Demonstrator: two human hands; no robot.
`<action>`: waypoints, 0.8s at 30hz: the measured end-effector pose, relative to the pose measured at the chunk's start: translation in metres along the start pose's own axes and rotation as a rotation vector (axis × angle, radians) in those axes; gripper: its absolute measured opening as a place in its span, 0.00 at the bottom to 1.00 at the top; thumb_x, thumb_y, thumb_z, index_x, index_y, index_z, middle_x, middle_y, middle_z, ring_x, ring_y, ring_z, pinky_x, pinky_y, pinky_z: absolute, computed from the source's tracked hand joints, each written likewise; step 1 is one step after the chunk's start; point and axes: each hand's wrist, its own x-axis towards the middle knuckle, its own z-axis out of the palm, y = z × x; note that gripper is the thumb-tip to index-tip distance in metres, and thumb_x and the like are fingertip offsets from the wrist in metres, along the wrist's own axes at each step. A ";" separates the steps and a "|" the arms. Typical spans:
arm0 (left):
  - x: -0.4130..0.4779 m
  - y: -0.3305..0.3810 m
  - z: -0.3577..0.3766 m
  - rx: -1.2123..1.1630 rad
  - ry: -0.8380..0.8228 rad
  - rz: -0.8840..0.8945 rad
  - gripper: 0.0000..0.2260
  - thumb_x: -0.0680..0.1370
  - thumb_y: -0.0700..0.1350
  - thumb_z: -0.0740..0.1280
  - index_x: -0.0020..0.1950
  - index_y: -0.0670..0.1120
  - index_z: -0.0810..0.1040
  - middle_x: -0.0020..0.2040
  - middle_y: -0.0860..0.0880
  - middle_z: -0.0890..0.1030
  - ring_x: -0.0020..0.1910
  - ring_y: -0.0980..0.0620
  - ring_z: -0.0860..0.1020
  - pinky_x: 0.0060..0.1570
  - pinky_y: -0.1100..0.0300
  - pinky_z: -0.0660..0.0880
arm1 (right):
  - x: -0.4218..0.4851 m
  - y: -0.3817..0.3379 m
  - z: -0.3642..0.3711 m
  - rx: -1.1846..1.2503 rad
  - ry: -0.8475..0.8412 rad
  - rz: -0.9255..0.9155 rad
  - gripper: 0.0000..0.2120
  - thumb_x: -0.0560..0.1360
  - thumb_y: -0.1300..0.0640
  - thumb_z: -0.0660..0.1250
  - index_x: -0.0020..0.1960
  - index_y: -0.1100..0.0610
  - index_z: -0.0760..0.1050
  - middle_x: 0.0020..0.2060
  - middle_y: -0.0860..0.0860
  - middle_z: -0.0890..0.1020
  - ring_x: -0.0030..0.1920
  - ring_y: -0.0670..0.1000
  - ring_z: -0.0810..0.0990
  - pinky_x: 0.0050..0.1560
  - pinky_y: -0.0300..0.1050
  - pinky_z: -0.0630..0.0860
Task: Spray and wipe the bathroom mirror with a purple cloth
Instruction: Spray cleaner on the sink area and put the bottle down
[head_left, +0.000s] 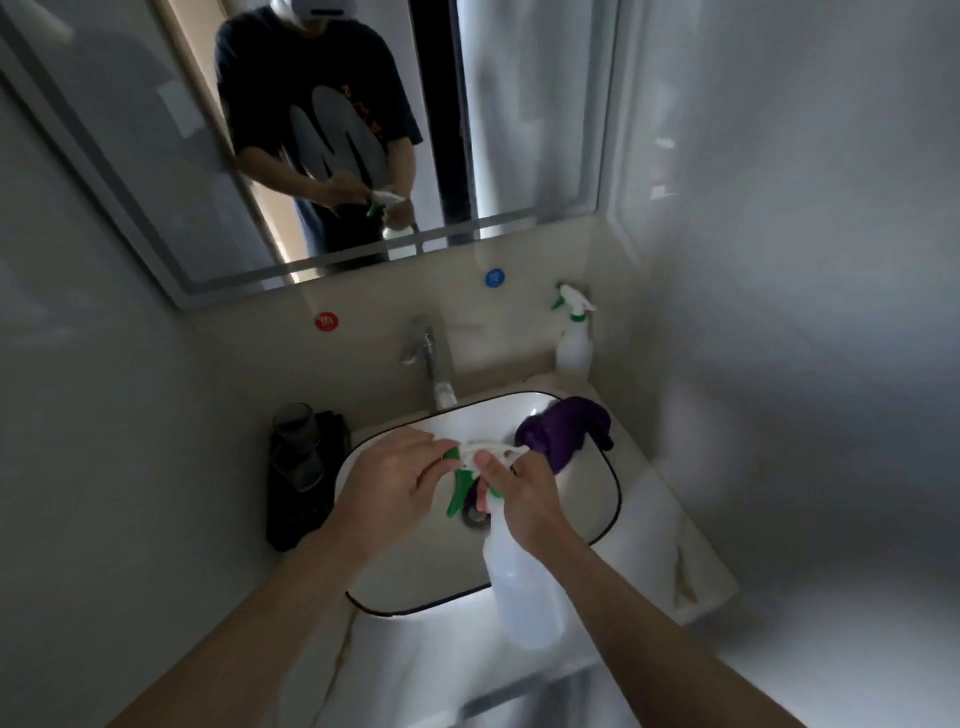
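I hold a translucent white spray bottle (522, 587) with a green trigger over the sink (597, 499). My right hand (524, 493) grips its neck, just below the white spray head. My left hand (389, 478) pinches the green nozzle end of that head. The bottle hangs tilted, its base toward me. A crumpled purple cloth (563, 431) lies on the sink's far right rim, apart from both hands. The mirror (535, 130) hangs on the wall above and reflects me and the bottle.
A second spray bottle (574, 338) stands at the back right corner of the counter. A chrome tap (431, 358) rises behind the sink. A glass on a black holder (301, 457) sits to the left. Walls close in on both sides.
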 end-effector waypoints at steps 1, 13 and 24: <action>0.001 0.009 0.004 0.026 -0.012 0.056 0.12 0.79 0.47 0.65 0.50 0.42 0.87 0.40 0.45 0.85 0.42 0.47 0.80 0.44 0.53 0.75 | -0.010 -0.002 -0.010 0.018 0.007 0.016 0.20 0.81 0.58 0.66 0.30 0.52 0.78 0.25 0.52 0.78 0.27 0.54 0.75 0.32 0.46 0.73; -0.049 0.157 0.129 -0.058 -0.509 0.306 0.14 0.81 0.51 0.59 0.52 0.48 0.84 0.34 0.52 0.80 0.35 0.48 0.78 0.31 0.59 0.74 | -0.177 0.052 -0.162 -0.103 0.405 0.417 0.13 0.76 0.51 0.72 0.34 0.53 0.83 0.28 0.52 0.84 0.31 0.51 0.84 0.44 0.47 0.81; -0.201 0.249 0.225 -0.399 -0.988 -0.236 0.44 0.80 0.48 0.65 0.79 0.63 0.32 0.71 0.57 0.77 0.66 0.46 0.78 0.62 0.54 0.72 | -0.286 0.147 -0.226 -0.508 0.444 0.572 0.22 0.79 0.42 0.67 0.35 0.57 0.81 0.29 0.52 0.82 0.32 0.51 0.80 0.33 0.45 0.72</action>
